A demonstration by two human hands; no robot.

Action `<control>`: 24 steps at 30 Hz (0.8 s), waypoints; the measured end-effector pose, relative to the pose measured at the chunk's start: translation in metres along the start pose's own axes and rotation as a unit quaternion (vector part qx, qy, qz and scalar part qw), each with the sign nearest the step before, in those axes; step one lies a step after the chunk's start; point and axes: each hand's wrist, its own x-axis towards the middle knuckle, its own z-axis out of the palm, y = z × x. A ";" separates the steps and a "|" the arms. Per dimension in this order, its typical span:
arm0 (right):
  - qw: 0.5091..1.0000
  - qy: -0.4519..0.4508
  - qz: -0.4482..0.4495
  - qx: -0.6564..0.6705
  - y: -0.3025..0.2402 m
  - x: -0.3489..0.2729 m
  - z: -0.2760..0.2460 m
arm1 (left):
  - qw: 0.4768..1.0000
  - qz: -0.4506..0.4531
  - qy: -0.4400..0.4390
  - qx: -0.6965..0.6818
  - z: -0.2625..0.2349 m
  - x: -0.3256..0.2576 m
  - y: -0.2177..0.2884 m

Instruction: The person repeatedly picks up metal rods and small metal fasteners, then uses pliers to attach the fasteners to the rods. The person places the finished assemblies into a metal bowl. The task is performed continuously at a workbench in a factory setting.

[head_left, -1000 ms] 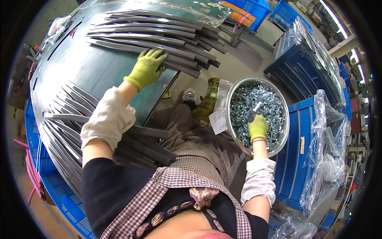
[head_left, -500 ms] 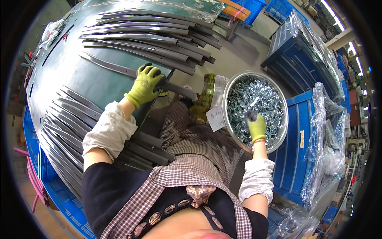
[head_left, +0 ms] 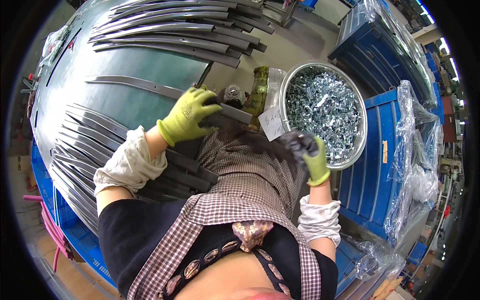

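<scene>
Left hand [head_left: 187, 116] in yellow-green glove, grip closed on a long grey curved metal strip [head_left: 150, 88] lying across the green table [head_left: 140, 65], hand near the strip's right end by the table edge. Right hand [head_left: 306, 149], glove with dark palm, fingers curled shut just beside the rim of the round metal bowl [head_left: 350, 160] full of small silver clips [head_left: 322, 107]; cannot tell what it holds. More strips stacked at the far table edge [head_left: 180, 27] and near left [head_left: 80, 150]. Blue crates [head_left: 370, 165] right

Metal strips [head_left: 165, 90] on table [head_left: 125, 65] left, bowl of clips [head_left: 322, 107] right
</scene>
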 end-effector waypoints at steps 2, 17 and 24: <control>0.982 -0.163 -0.093 -0.002 -0.065 0.008 0.039 | 0.969 -0.095 -0.138 -0.183 -0.008 0.010 0.033; 0.899 -0.221 0.222 0.305 -0.058 -0.007 0.097 | 0.991 0.126 -0.043 0.003 0.014 0.003 0.050; 0.946 -0.172 0.171 0.215 -0.051 -0.005 0.101 | 0.972 0.216 -0.037 0.080 0.029 0.003 0.053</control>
